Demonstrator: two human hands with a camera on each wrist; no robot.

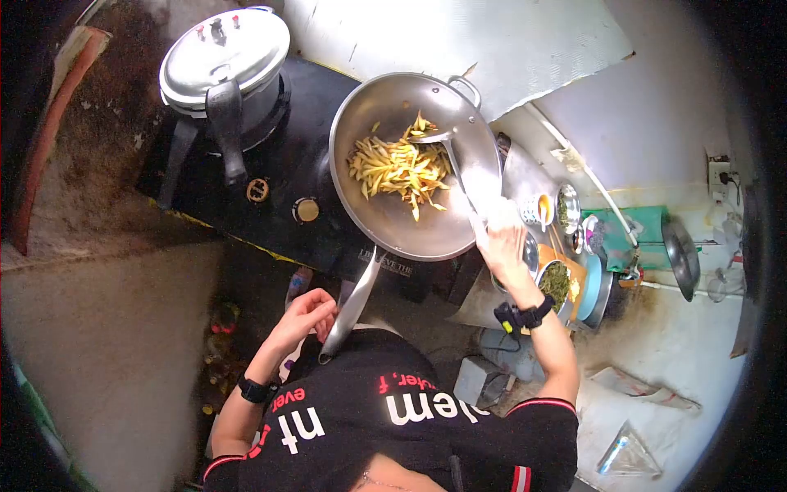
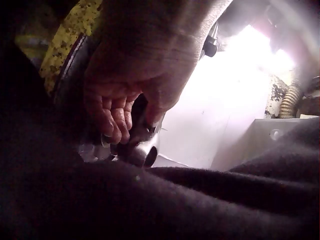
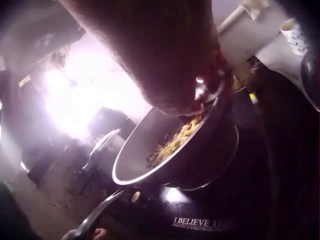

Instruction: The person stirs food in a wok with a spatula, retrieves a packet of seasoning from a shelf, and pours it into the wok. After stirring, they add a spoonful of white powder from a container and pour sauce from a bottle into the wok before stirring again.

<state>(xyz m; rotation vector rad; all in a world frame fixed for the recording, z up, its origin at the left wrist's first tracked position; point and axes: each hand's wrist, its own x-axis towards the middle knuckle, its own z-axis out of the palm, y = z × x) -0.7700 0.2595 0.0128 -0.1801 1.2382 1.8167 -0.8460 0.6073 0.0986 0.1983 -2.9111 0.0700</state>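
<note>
Left hand grips the wok handle; right hand looks wrapped round the ladle, stirring fries.

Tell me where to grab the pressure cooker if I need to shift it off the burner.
Take the pressure cooker by its long black handle, which juts toward the stove's front edge, away from the metal body. Come from the front left: the wok crowds the right side, and the left hand is nearest, though it now holds the wok handle.

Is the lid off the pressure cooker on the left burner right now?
No, in the head view the pressure cooker has its lid seated on top, while only the wok beside it is open.
</note>
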